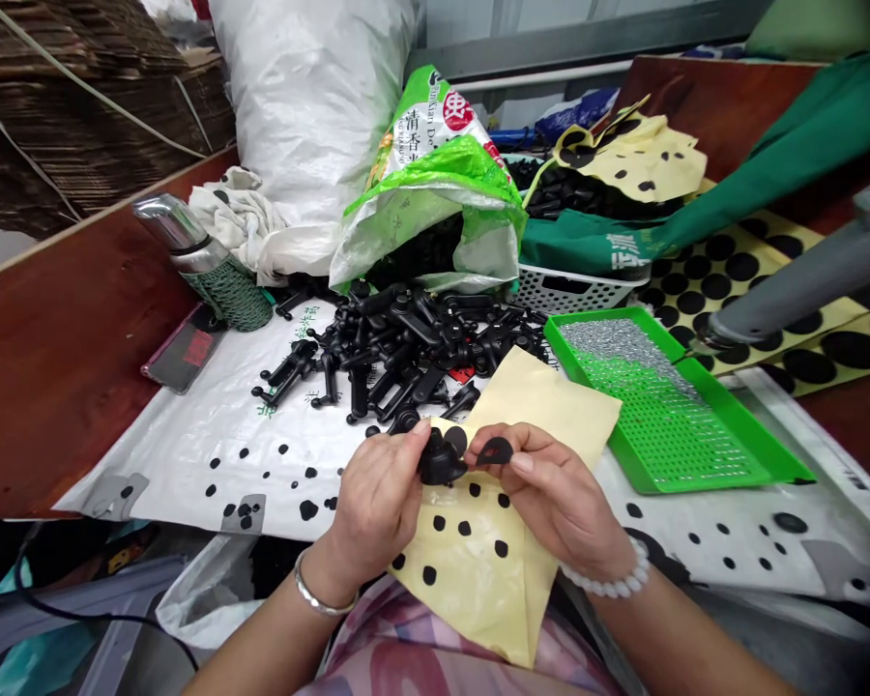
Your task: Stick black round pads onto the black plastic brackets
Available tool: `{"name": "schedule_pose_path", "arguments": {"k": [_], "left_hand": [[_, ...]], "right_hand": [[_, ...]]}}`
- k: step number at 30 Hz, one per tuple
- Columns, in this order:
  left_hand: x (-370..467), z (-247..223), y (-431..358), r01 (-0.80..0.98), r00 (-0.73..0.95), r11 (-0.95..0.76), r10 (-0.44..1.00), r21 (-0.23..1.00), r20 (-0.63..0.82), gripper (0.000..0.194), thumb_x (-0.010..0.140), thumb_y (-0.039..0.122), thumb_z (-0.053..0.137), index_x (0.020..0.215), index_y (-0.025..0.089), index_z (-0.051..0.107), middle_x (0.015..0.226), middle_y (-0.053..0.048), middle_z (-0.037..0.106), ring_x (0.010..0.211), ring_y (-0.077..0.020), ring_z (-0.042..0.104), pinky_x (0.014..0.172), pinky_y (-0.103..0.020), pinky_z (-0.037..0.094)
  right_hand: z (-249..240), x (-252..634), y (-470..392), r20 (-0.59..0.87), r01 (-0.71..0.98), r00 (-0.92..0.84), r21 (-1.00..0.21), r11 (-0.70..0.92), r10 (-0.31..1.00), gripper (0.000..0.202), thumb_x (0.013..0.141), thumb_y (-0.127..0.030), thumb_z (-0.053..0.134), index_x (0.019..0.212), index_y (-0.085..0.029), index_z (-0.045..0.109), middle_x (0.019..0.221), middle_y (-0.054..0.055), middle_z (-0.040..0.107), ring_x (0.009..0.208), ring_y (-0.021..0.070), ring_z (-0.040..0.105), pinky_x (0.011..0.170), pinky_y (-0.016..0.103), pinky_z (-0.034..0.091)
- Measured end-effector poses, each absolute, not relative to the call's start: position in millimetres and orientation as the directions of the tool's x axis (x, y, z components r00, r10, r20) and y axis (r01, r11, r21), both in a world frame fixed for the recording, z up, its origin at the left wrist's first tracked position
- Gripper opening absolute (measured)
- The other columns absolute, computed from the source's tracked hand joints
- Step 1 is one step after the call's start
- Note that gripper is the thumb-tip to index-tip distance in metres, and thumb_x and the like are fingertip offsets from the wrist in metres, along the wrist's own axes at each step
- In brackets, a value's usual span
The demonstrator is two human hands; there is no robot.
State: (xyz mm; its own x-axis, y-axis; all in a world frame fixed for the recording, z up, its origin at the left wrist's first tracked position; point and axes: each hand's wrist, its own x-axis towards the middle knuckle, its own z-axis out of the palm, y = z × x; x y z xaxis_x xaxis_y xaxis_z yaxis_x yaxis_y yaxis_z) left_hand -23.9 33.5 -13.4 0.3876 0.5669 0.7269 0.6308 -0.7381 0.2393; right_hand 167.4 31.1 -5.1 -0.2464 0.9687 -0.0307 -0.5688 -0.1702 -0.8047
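My left hand (378, 498) is closed on a black plastic part (441, 458) with a round base, held over the front edge of the table. Between the thumb and fingers of my right hand (562, 493) is a thin black round pad (494, 450), slightly bent and close beside the part. Under both hands lies a yellow backing sheet (471, 580) with small black dots, hanging over the edge onto my lap. A second, plain yellow sheet (551, 401) lies behind it. Just beyond my hands spreads a pile of black plastic arm-shaped parts (413, 333).
A green tray (652, 464) of small metal pieces stands at right, below a grey metal arm (804, 261). At left are a thermos (221, 280) and a phone (185, 350). Behind the pile are an open bag (435, 184), a white basket (572, 290) and a large white sack (311, 116).
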Motion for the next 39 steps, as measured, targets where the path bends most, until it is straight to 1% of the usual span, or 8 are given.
{"name": "schedule_pose_path", "arguments": {"k": [3, 7, 11, 13, 18, 22, 32, 39], "left_hand": [[-22, -15, 32, 0.6, 0.388, -0.746, 0.588, 0.29, 0.71, 0.069, 0.076, -0.004, 0.045, 0.14, 0.017, 0.027, 0.103, -0.011, 0.064, 0.093, -0.0201, 0.058, 0.077, -0.036, 0.049], [-17, -17, 27, 0.497, 0.322, -0.66, 0.744, 0.564, 0.586, 0.062, 0.079, 0.0, 0.045, 0.137, 0.023, 0.035, 0.117, -0.009, 0.06, 0.103, -0.019, 0.057, 0.087, -0.033, 0.047], [-11, -11, 21, 0.233, 0.268, -0.337, 0.924, 0.912, 0.273, 0.053, 0.084, 0.012, 0.048, 0.135, 0.021, 0.037, 0.13, -0.009, 0.052, 0.116, -0.0215, 0.051, 0.099, -0.034, 0.041], [-9, -6, 19, 0.066, 0.282, -0.152, 0.951, 0.986, 0.127, 0.051, 0.086, 0.019, 0.049, 0.135, 0.019, 0.037, 0.129, -0.01, 0.053, 0.115, -0.0222, 0.052, 0.097, -0.034, 0.042], [-7, 1, 22, -0.07, 0.243, 0.058, 0.969, 0.996, -0.039, 0.041, 0.086, 0.028, 0.051, 0.126, 0.017, 0.05, 0.099, -0.006, 0.068, 0.084, -0.015, 0.064, 0.081, -0.026, 0.049], [-7, 1, 25, -0.054, 0.234, 0.166, 0.961, 0.985, -0.149, 0.04, 0.084, 0.031, 0.054, 0.121, 0.016, 0.054, 0.079, -0.004, 0.069, 0.071, -0.0129, 0.063, 0.07, -0.023, 0.049], [-2, -1, 33, -0.027, 0.279, 0.331, 0.909, 0.943, -0.31, 0.044, 0.081, 0.037, 0.057, 0.118, 0.014, 0.056, 0.085, -0.008, 0.069, 0.059, -0.0112, 0.063, 0.054, -0.02, 0.048], [-9, -7, 32, -0.089, 0.326, 0.367, 0.889, 0.926, -0.321, 0.043, 0.083, 0.03, 0.051, 0.124, 0.017, 0.053, 0.091, -0.007, 0.07, 0.069, -0.0175, 0.066, 0.059, -0.025, 0.049]], "right_hand": [[-6, 165, 29, -0.049, -0.581, -0.264, -0.789, -0.2, 0.963, 0.005, 0.073, -0.025, 0.062, 0.073, -0.02, 0.061, 0.091, 0.004, 0.066, 0.085, 0.0174, 0.06, 0.084, 0.034, 0.045], [-3, 162, 29, -0.073, -0.594, -0.251, -0.776, -0.213, 0.965, 0.004, 0.072, -0.024, 0.063, 0.072, -0.021, 0.061, 0.091, 0.003, 0.066, 0.085, 0.0173, 0.06, 0.087, 0.036, 0.044], [-1, 160, 30, -0.077, -0.608, -0.247, -0.764, -0.217, 0.966, 0.003, 0.072, -0.023, 0.063, 0.072, -0.02, 0.061, 0.09, 0.003, 0.067, 0.085, 0.0166, 0.061, 0.084, 0.033, 0.046], [0, 161, 30, -0.085, -0.617, -0.258, -0.752, -0.232, 0.962, 0.003, 0.072, -0.023, 0.062, 0.071, -0.019, 0.061, 0.088, 0.003, 0.067, 0.083, 0.0169, 0.061, 0.083, 0.034, 0.047], [4, 166, 32, -0.123, -0.591, -0.304, -0.754, -0.288, 0.945, 0.007, 0.074, -0.024, 0.061, 0.071, -0.019, 0.06, 0.087, 0.003, 0.067, 0.081, 0.0189, 0.062, 0.083, 0.041, 0.048], [14, 177, 35, -0.149, -0.455, -0.213, -0.86, -0.232, 0.966, 0.007, 0.073, -0.023, 0.063, 0.068, -0.018, 0.061, 0.095, 0.004, 0.066, 0.087, 0.0174, 0.06, 0.084, 0.034, 0.047], [40, 193, 48, -0.198, 0.053, -0.345, -0.98, -0.191, 0.917, 0.016, 0.073, -0.026, 0.062, 0.061, -0.018, 0.058, 0.111, 0.006, 0.063, 0.098, 0.0225, 0.058, 0.085, 0.036, 0.043], [44, 185, 56, -0.257, 0.143, -0.426, -0.966, -0.215, 0.867, 0.01, 0.069, -0.021, 0.058, 0.061, -0.016, 0.061, 0.104, 0.006, 0.065, 0.093, 0.0207, 0.06, 0.077, 0.031, 0.045]]}}
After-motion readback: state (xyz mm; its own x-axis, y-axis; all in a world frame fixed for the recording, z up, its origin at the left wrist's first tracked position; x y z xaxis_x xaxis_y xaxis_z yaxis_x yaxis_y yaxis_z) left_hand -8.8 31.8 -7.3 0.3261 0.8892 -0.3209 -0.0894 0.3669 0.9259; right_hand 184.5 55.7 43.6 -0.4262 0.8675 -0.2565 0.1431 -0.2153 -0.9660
